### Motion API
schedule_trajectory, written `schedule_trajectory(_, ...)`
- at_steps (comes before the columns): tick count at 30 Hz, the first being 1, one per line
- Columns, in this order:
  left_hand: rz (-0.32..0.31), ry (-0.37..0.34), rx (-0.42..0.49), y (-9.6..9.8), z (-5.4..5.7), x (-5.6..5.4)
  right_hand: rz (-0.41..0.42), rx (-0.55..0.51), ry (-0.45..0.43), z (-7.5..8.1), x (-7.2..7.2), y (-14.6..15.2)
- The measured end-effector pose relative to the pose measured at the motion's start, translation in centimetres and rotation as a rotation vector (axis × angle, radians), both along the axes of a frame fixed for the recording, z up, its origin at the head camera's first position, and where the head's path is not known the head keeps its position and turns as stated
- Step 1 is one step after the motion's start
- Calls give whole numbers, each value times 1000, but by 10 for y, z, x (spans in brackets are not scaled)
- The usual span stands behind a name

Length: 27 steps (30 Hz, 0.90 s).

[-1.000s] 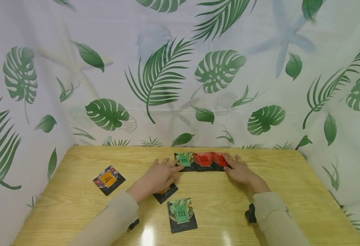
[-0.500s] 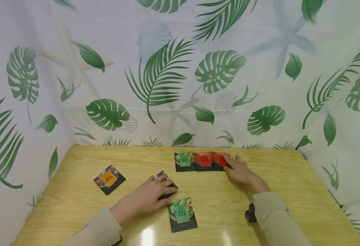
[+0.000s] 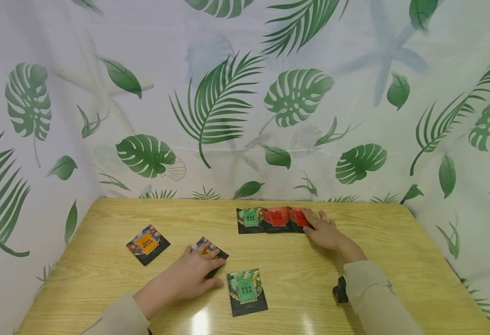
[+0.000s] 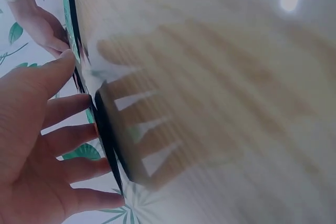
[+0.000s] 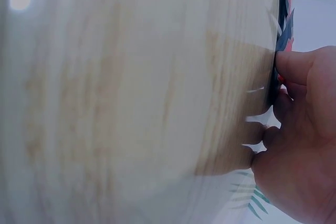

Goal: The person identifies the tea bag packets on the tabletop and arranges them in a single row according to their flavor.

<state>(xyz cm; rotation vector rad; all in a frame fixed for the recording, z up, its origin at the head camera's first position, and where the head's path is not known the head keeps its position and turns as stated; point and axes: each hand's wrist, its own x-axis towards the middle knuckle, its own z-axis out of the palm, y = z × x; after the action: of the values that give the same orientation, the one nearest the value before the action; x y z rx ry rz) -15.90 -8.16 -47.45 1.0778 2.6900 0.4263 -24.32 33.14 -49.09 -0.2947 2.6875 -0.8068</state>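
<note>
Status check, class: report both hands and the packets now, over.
Left hand flat on orange packet. Right hand rests on red packet. Nothing between them.

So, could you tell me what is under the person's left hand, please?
Under the left hand lies a black packet with an orange label on the table. Only its far corner shows; the rest is covered.

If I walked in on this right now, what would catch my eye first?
Probably the row of packets, one green-labelled and two red, at the far middle of the wooden table, with the right hand resting on its right end. Nearer, the left hand presses straight fingers on an orange-labelled packet, beside a loose green-labelled packet.
</note>
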Motion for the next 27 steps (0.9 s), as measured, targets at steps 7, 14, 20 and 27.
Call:
schedule_trajectory(7, -13, 51, -29, -1, 5, 8, -4, 3, -2, 1, 1, -1)
schedule_trajectory(14, -220, 80, -17, 17, 0, 11, -7, 10, -6, 2, 3, -1)
schedule_trajectory(20, -283, 164, -23, 26, -15, 5, -3, 7, -5, 2, 6, -1)
schedule_trajectory(27, -161, 189, -88, 27, -6, -7, -3, -1, 2, 3, 4, -1)
